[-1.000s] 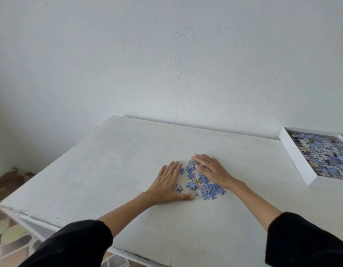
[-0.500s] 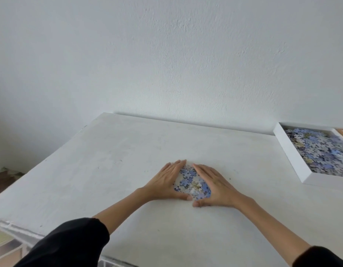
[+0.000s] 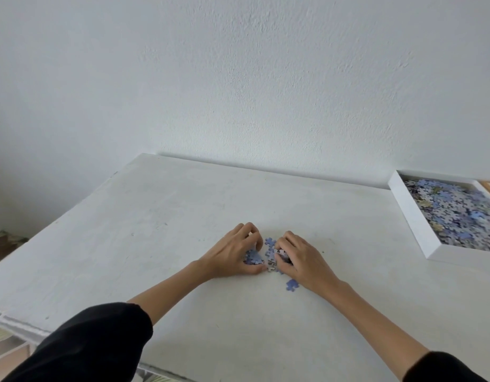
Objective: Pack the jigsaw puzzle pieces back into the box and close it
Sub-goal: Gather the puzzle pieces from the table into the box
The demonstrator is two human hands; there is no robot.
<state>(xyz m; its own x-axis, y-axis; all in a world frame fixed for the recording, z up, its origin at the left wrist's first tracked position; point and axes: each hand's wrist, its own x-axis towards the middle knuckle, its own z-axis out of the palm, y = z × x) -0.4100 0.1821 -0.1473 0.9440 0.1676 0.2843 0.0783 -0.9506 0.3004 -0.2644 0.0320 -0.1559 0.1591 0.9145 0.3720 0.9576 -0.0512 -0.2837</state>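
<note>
Curling inward on the white table (image 3: 155, 230) in the head view, the left hand (image 3: 232, 252) and the right hand (image 3: 301, 257) face each other around a small heap of loose puzzle pieces (image 3: 270, 250). The left hand's fingers bend over a clump of blue pieces with the thumb tucked along the near side, gripping them against the tabletop. The right hand's fingers are likewise bent and pinch several pieces beneath the fingertips. A few pieces lie bare in the narrow gap between the two hands. One stray blue piece (image 3: 292, 284) lies on the table just beside the heel of the right hand. Well apart, at the table's far right, the open white box (image 3: 411, 216) lies flat, holding a layer of packed pieces (image 3: 458, 213) in blue and pale tones. Black sleeves (image 3: 95, 346) cover both forearms near the camera
</note>
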